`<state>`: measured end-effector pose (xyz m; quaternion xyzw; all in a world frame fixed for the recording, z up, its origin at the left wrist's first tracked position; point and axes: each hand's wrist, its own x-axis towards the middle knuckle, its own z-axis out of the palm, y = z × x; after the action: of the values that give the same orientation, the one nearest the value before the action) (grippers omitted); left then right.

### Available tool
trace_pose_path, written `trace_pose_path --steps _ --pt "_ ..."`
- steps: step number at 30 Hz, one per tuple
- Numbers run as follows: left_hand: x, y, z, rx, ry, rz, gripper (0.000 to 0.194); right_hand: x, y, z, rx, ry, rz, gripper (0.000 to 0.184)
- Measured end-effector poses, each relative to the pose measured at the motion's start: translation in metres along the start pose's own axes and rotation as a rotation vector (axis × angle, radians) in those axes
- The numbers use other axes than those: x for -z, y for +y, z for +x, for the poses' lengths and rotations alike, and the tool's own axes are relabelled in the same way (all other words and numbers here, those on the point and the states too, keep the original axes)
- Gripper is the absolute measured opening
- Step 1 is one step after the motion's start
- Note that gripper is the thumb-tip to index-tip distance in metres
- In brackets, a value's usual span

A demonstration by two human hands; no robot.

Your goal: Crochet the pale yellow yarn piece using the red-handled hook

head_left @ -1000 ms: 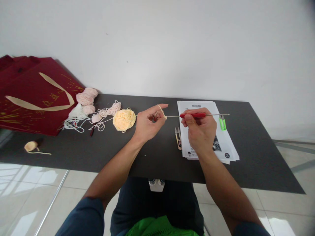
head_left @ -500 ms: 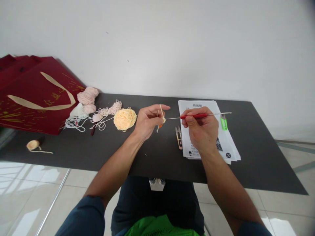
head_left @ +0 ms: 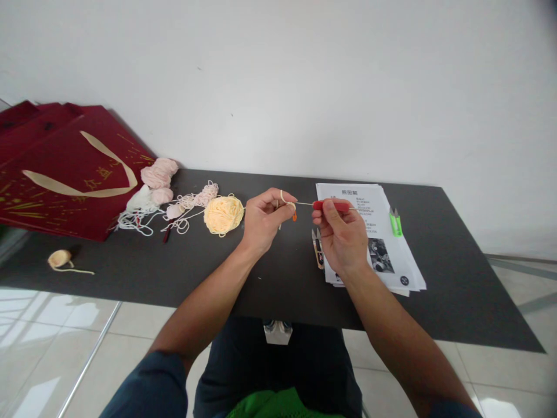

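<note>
Hook [head_left: 319, 205], red-handled, is level between the hands in the head view. Right hand [head_left: 346, 238]: fingers closed around the handle, no gap seen; it has shifted left and turned since the previous frame, so the rear shaft now looks shorter and more print shows on the papers [head_left: 385, 264] by the worktop's [head_left: 452, 278] far edge. Left hand [head_left: 261, 223]: thumb and finger pinched on pale yarn [head_left: 282, 196], a strand looped over the index finger; orange piece [head_left: 295, 217] now hangs clearer below the fingertips. Front shaft reaches those fingertips; whether its tip is in a loop, cannot tell. Judgement: hook and yarn are engaged closely, both grips firm. Yellow ball [head_left: 223, 215] lies left of the left hand, toward the far edge; snips [head_left: 318, 249] lie at the papers' left edge; small yarn piece [head_left: 60, 259] sits near the worktop's near edge, far left.
</note>
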<state>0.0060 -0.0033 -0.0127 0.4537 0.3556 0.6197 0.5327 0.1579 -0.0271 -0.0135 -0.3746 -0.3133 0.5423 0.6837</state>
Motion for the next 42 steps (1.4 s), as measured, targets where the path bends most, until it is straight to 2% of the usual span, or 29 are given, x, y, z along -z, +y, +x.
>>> trace_pose_path --steps 3,6,12,18,23,26,30,35,37,38,42 --pt "0.0 0.0 0.001 -0.061 0.014 -0.007 0.01 0.0 0.001 0.0 -0.005 0.009 -0.015 0.022" --pt "0.0 -0.001 0.002 -0.066 -0.008 0.007 0.013 0.001 0.003 0.001 -0.001 -0.004 -0.028 0.022" --pt "-0.001 -0.002 0.002 -0.063 -0.04 0.032 0.045 -0.001 0.004 0.0 -0.002 0.0 -0.041 0.022" --pt "-0.002 -0.003 0.001 -0.07 -0.04 0.034 0.047 -0.007 0.001 -0.003 0.031 0.046 -0.001 0.024" --pt "-0.002 -0.002 0.002 -0.066 0.006 -0.03 0.043 -0.009 0.002 -0.013 0.276 0.05 -0.167 0.014" --pt "-0.003 0.0 0.003 -0.014 0.02 -0.133 0.043 -0.009 0.004 -0.019 0.399 0.015 -0.249 0.007" --pt "-0.004 0.004 0.003 0.072 0.045 -0.229 0.042 -0.003 0.006 -0.021 0.541 -0.069 -0.326 0.017" --pt "-0.005 0.006 0.004 0.066 0.105 -0.244 0.044 0.008 0.009 -0.021 0.852 -0.211 -0.612 0.039" --pt "-0.004 0.007 0.004 0.059 0.104 -0.243 0.044 0.009 0.011 -0.021 0.836 -0.236 -0.622 0.042" --pt "-0.004 0.007 0.004 0.059 0.095 -0.24 0.044 0.009 0.012 -0.021 0.778 -0.223 -0.583 0.038" --pt "-0.003 0.004 0.004 0.041 0.028 -0.198 0.048 0.001 0.015 -0.014 0.404 -0.104 -0.265 0.014"
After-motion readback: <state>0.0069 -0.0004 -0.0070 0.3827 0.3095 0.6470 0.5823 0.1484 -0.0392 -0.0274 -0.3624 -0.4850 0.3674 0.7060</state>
